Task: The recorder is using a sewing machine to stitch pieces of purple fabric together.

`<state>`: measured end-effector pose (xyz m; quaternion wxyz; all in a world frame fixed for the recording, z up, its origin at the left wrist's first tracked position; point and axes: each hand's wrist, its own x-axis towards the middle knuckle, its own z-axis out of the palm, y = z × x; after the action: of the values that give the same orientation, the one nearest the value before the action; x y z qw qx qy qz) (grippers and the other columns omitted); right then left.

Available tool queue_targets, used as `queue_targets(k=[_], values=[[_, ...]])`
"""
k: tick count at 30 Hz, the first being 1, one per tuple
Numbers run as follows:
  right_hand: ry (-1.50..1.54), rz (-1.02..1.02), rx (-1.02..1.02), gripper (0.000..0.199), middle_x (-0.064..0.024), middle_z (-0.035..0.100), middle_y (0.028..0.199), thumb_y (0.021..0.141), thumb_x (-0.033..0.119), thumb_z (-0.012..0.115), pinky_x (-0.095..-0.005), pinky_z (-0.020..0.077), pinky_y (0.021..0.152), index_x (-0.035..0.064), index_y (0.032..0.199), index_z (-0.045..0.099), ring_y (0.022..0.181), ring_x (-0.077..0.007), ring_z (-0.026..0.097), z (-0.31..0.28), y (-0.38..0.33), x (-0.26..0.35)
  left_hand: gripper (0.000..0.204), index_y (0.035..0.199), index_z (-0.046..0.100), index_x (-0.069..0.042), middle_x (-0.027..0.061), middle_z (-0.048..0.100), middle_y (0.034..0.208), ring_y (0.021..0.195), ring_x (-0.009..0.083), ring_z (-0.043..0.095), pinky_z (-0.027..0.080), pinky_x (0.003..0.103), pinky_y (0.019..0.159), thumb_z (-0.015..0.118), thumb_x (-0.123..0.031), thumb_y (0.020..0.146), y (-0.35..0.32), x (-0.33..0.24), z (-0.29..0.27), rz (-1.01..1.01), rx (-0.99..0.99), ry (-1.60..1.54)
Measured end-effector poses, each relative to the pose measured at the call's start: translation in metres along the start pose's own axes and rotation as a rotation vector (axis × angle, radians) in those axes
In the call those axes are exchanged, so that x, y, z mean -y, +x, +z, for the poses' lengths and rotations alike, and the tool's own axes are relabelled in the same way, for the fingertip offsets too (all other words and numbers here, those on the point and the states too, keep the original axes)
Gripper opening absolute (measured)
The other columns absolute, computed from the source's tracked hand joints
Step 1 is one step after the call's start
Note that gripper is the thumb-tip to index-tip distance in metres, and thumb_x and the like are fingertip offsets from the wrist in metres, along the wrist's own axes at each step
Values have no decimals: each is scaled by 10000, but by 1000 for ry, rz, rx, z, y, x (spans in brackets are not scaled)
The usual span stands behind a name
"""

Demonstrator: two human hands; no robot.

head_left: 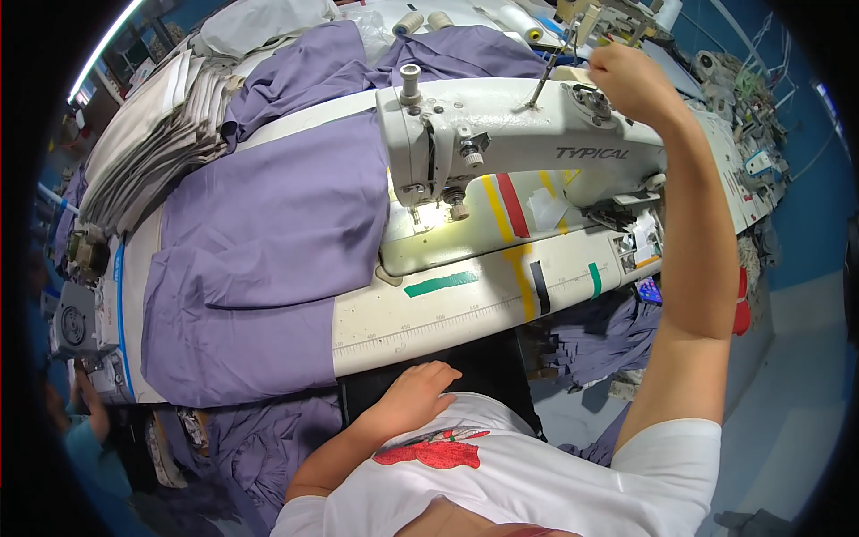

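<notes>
A white sewing machine [519, 116] stands before me, its lamp lighting the needle area. My right hand [631, 82] is raised over the right part of the machine's head, beside the thin metal thread rod [543, 80]. Its fingers are closed; whatever may be in them is hidden. My left hand [416, 394] lies low at my front, below the table's near edge, fingers stretched out and holding nothing. Purple fabric [268, 224] spreads over the table left of the needle, its near part folded and hanging past the front edge.
A stack of light cloth pieces [148, 134] sits at the far left. More purple fabric [304, 76] lies behind the machine, near thread cones [409, 23]. Purple pieces [604, 345] hang below the table at right. Another person's arm [89, 407] shows at the left edge.
</notes>
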<state>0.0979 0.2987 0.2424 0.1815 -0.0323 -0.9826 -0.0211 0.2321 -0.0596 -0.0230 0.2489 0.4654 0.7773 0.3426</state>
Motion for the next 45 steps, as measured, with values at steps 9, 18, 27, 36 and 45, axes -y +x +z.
queue_targets(k=[9, 18, 27, 36, 45], values=[[-63, -49, 210, 160, -196, 546, 641, 797, 121, 571, -393, 425, 587, -34, 760, 567, 593, -288, 508, -3, 7, -19, 351, 1131, 577, -32, 148, 598, 1038, 965, 323, 590, 480, 383, 848, 684, -146, 816, 5, 0, -8, 74, -85, -59], [-98, 16, 224, 197, -110, 414, 576, 860, 128, 532, -350, 384, 546, -30, 749, 497, 542, -180, 387, 8, 13, -37, 332, 1116, 584, -34, 145, 598, 1037, 969, 329, 587, 478, 395, 847, 683, -121, 811, 1, 4, -5, 72, -96, -117], [-36, -171, 137, 238, -4, 342, 587, 880, 113, 549, -304, 303, 505, -9, 711, 435, 561, -84, 325, 10, 13, -26, 331, 1112, 588, -31, 148, 596, 1064, 1007, 329, 580, 467, 401, 877, 683, -136, 812, 2, 11, 7, 69, -79, -126], [-99, -115, 140, 250, -29, 326, 587, 882, 91, 552, -317, 327, 511, 5, 699, 405, 569, -92, 326, 3, 6, -15, 332, 1113, 589, -34, 147, 600, 1064, 1008, 324, 581, 469, 397, 881, 682, -139, 812, 1, 15, 4, 64, -103, -133], [-207, -99, 193, 214, -105, 341, 598, 864, 101, 539, -351, 351, 543, -35, 740, 429, 571, -154, 353, 3, 7, -20, 329, 1110, 590, -30, 143, 598, 1069, 996, 330, 584, 472, 398, 874, 683, -129, 811, -4, 11, 6, 28, -89, -149]])
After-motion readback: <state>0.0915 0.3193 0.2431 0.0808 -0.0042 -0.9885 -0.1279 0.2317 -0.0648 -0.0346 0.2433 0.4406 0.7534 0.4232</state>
